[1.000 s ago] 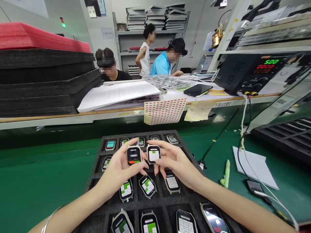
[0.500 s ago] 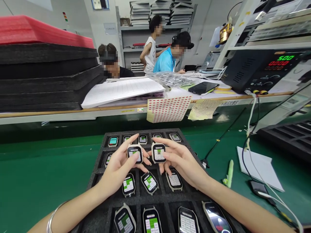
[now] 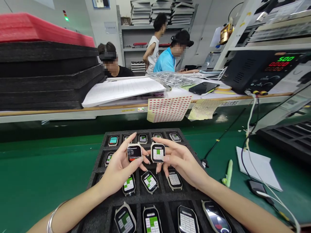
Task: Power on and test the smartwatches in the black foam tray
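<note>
My left hand (image 3: 118,170) holds a small watch body (image 3: 134,152) with a dark lit screen, thumb on its face. My right hand (image 3: 181,161) grips a second watch body (image 3: 158,152) whose screen shows white and green tiles. Both hang just above a black foam tray (image 3: 97,161) on the green mat. The tray's pockets hold several more watch bodies with lit screens, such as one (image 3: 150,181) under my hands and one (image 3: 113,140) in the far row.
A stack of black and red foam sheets (image 3: 46,68) fills the left shelf. Sticker sheets (image 3: 168,108) hang off its edge. A power supply (image 3: 262,69), cables (image 3: 247,129), white paper (image 3: 257,166) and a green pen (image 3: 228,173) lie to the right. Three people are behind the bench.
The left watch's screen went from a tile grid to a dark menu with a red bar. The right watch's screen now shows green tiles. My hands barely moved.
</note>
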